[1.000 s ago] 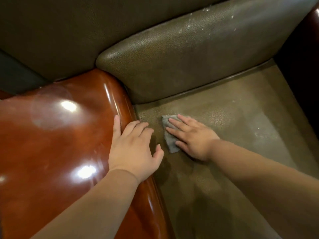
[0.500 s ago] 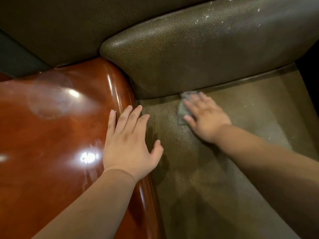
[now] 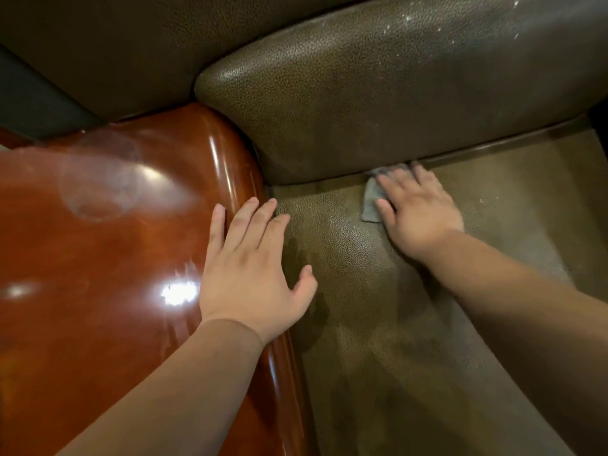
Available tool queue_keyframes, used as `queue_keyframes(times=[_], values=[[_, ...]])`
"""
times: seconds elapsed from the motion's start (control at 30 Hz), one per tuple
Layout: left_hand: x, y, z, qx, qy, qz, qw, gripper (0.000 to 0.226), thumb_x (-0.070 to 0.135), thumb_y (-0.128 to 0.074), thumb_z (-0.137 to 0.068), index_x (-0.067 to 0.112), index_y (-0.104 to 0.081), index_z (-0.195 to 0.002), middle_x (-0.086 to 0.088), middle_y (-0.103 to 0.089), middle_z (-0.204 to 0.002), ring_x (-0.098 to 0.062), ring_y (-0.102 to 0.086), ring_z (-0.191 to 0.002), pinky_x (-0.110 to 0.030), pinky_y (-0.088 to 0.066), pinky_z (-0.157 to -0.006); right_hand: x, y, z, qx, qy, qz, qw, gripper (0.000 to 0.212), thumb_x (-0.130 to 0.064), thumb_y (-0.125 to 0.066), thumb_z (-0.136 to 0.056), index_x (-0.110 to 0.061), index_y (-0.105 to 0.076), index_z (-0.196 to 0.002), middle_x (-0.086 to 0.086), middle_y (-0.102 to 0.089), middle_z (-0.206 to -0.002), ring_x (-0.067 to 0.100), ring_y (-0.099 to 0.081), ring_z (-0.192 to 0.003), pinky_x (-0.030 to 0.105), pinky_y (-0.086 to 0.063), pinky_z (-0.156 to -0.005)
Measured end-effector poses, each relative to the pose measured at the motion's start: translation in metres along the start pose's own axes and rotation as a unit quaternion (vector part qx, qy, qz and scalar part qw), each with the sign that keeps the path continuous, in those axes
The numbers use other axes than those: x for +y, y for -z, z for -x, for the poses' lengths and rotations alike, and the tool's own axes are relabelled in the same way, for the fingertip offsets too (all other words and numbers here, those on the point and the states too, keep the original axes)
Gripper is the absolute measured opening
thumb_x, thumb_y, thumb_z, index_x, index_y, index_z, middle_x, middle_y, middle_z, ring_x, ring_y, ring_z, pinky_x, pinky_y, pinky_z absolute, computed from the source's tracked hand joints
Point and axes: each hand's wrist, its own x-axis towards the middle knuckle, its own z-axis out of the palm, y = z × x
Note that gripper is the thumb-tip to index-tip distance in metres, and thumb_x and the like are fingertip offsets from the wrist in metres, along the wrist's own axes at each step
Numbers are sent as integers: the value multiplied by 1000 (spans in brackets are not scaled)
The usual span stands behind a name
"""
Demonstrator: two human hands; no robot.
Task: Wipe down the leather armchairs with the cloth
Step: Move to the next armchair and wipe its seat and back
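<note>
I see my right hand (image 3: 419,213) lying flat on the grey cloth (image 3: 371,202), fingers straight, pressing it onto the olive leather seat (image 3: 378,324) of the armchair. The cloth sits at the far edge of the seat, right where it meets the back cushion (image 3: 378,93) (only its left part shows past my fingers, and its edges are blurred). That grip is spread wide and curls round nothing; it simply pushes down. My left hand (image 3: 253,268) rests palm-down on the glossy red-brown wooden armrest (image 3: 98,258), fingers straight and reaching over its inner rim, the thumb out above the seat. Pale specks dot the cushion's upper right.
</note>
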Motion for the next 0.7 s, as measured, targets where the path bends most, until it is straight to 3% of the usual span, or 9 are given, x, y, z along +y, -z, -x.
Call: queue_keyframes(times=[0.1, 0.13, 0.23, 0.3, 0.4, 0.47, 0.53, 0.63, 0.7], values=[[0, 2, -1, -14, 1, -8, 1000, 80, 65, -48, -86, 17, -56, -149, -3, -46, -161, -24, -28, -157, -56, -8, -130, -38, 4, 8, -18, -115, -48, 992, 68, -57, -13, -105, -27, -24, -164, 4, -14, -174, 35, -1, -160, 48, 0, -130], [0, 3, -1, -18, 2, -13, 1000, 80, 65, -46, -87, 18, -54, -150, -2, -45, -162, -23, -27, -157, -57, -8, -130, -60, 4, 12, -33, -108, -53, 992, 67, -57, -13, -106, -27, -19, -166, 5, -7, -175, 35, 4, -160, 48, 4, -129], [1, 4, -2, -21, 1, -21, 1000, 80, 67, -42, -88, 21, -52, -153, -1, -45, -163, -23, -25, -158, -56, -6, -131, -90, 2, 23, -80, 83, -45, 992, 62, -55, -17, -108, -32, -14, -166, -2, 1, -175, 28, 10, -160, 44, 6, -129], [0, 2, -2, -9, 4, -19, 1000, 79, 67, -42, -89, 20, -53, -151, -1, -47, -161, -22, -26, -157, -55, -6, -131, -59, 7, 16, -93, 146, -15, 985, 65, -58, -15, -106, -32, -16, -166, -3, -5, -175, 25, 2, -161, 42, 0, -130], [0, -3, 0, 5, 2, -23, 1000, 77, 67, -42, -90, 19, -56, -149, -1, -50, -158, -22, -29, -156, -55, -5, -131, 27, 13, 8, -43, -4, -20, 999, 86, -65, 0, -94, -24, -24, -165, 6, -18, -173, 31, -8, -160, 45, -6, -130], [1, -4, 1, 11, 6, -35, 999, 76, 66, -42, -91, 19, -56, -149, -2, -50, -158, -23, -29, -156, -55, -6, -131, 66, 22, 13, -32, -128, -66, 989, 78, -62, -8, -101, -21, -23, -165, 8, -12, -174, 37, -5, -159, 49, -5, -130], [6, -3, 0, -8, 20, -69, 997, 77, 65, -36, -95, 21, -47, -156, -4, -41, -165, -23, -23, -158, -56, -5, -130, 56, 23, 19, -49, -170, -64, 982, 69, -55, -14, -107, -20, -21, -166, 10, -7, -174, 40, -1, -159, 51, -3, -129], [16, -2, -4, -56, 41, -144, 987, 79, 65, -23, -99, 26, -23, -167, -5, -17, -175, -24, -6, -162, -58, 0, -129, -2, 15, 37, -54, 17, 0, 998, 78, -63, -6, -99, -26, -21, -166, 6, -6, -175, 35, 1, -160, 49, -2, -129], [21, 2, -3, -82, 61, -171, 980, 77, 65, -23, -99, 26, -25, -166, -5, -14, -175, -24, 0, -162, -62, 0, -128, -15, 15, 54, -119, 166, 15, 979, 73, -65, -16, -104, -30, -13, -167, -1, 1, -175, 30, 7, -160, 45, 4, -130]])
